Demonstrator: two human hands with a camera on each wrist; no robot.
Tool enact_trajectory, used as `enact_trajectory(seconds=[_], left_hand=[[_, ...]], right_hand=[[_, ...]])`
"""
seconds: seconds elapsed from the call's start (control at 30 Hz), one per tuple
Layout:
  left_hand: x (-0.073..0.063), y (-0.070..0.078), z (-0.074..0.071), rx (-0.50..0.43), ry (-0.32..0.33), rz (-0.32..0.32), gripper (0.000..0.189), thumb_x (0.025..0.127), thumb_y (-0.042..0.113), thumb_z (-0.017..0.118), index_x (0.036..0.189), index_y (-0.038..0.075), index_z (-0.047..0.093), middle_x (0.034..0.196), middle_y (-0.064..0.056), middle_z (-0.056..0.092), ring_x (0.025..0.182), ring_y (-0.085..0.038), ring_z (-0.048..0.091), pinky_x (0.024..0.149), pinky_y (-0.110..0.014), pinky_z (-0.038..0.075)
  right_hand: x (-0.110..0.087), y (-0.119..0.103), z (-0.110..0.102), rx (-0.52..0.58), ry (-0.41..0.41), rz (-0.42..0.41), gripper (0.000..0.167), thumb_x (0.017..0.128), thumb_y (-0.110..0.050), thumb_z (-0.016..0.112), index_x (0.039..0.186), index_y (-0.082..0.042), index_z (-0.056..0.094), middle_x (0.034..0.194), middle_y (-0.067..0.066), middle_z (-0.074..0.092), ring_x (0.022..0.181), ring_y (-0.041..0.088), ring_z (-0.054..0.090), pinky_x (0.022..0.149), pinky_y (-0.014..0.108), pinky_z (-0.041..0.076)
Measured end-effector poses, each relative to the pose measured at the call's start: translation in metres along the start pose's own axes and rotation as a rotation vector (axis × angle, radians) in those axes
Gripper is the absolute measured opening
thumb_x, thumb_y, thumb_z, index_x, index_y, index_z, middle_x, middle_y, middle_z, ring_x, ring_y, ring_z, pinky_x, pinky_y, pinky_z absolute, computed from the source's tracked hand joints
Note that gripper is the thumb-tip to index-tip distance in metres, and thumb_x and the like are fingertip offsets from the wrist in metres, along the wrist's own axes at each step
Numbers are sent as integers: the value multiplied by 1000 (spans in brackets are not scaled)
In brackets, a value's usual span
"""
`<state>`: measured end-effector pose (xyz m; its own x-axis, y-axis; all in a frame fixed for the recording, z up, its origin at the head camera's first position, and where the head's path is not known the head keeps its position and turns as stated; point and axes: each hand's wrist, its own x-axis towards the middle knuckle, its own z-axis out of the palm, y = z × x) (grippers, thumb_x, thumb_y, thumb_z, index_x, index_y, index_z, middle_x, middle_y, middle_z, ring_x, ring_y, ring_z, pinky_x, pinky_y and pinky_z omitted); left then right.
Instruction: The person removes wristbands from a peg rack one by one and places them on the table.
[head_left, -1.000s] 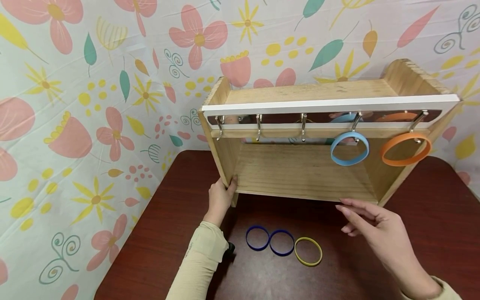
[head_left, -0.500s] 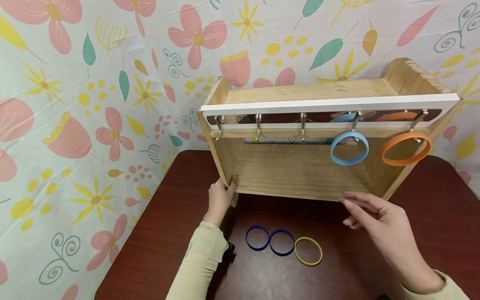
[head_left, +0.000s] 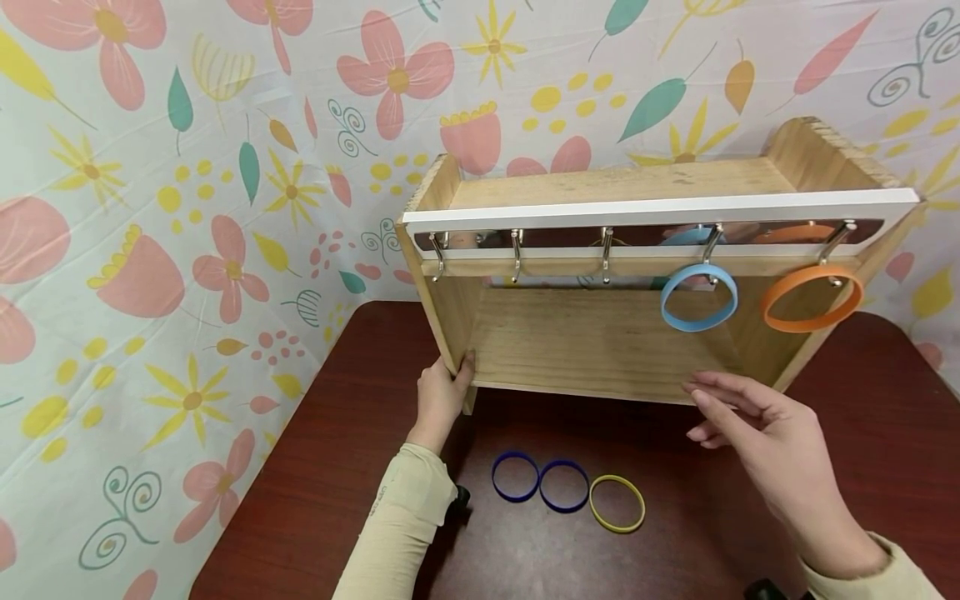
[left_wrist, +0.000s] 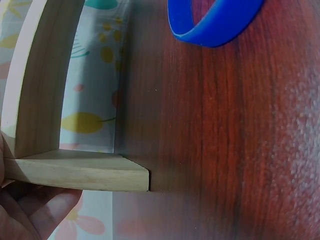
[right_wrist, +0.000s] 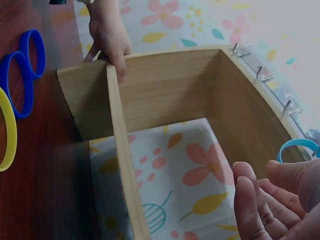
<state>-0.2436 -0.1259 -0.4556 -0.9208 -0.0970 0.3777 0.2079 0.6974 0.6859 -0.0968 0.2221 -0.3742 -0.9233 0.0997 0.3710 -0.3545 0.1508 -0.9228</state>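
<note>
My left hand (head_left: 441, 398) grips the lower left side of a wooden shelf (head_left: 600, 342), thumb at the inner face; in the left wrist view, fingers show under the corner of its board (left_wrist: 80, 170). My right hand (head_left: 772, 450), fingers loosely bent, hovers before the shelf's lower right front edge. The right wrist view shows a gap between its thumb and fingers, holding nothing. A light blue wristband (head_left: 699, 323) hangs from the hook second from the right, an orange wristband (head_left: 813, 323) from the rightmost hook (head_left: 836, 242).
On the dark red table (head_left: 322, 475), two dark blue wristbands (head_left: 564, 508) and a yellow wristband (head_left: 618, 528) lie in a row before the shelf. Bare metal hooks (head_left: 516, 257) line the left part of the white rail (head_left: 645, 207). A flower-patterned cloth (head_left: 285, 167) stands behind.
My right hand has drifted slightly up and to the right, near the shelf's lower edge. The left hand, the shelf and the wristbands stay where they were.
</note>
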Motion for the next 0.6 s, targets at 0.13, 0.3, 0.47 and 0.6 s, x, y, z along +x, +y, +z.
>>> enact_trajectory(seconds=[0.13, 0.3, 0.47, 0.6], left_hand=[[0, -1, 0, -7, 5, 2, 30, 97, 37, 60, 86, 9, 66, 68, -9, 67, 57, -20, 62, 49, -33, 50], [-1, -1, 0, -11, 12, 6, 30, 96, 37, 61, 85, 9, 66, 68, -9, 67, 57, -21, 63, 50, -33, 50], [0, -1, 1, -4, 8, 10, 30, 97, 37, 60, 85, 9, 66, 69, -9, 67, 57, -21, 64, 49, -33, 50], [0, -2, 1, -14, -3, 11, 30, 97, 37, 60, 87, 9, 66, 70, -10, 68, 57, -20, 64, 47, -31, 50]], right_hand=[[2, -1, -1, 1, 6, -5, 25, 93, 4, 62, 117, 9, 62, 101, -1, 74, 61, 15, 68, 54, 24, 53], [5, -3, -1, -26, 9, 5, 26, 93, 2, 63, 118, 6, 63, 104, -2, 73, 62, 15, 68, 55, 24, 53], [8, -6, -1, -27, 14, 15, 27, 93, 0, 63, 120, 3, 63, 107, -3, 72, 63, 14, 68, 55, 22, 52], [11, -8, -1, 19, 14, 14, 28, 93, 1, 63, 120, 4, 62, 107, -3, 72, 62, 14, 69, 55, 22, 52]])
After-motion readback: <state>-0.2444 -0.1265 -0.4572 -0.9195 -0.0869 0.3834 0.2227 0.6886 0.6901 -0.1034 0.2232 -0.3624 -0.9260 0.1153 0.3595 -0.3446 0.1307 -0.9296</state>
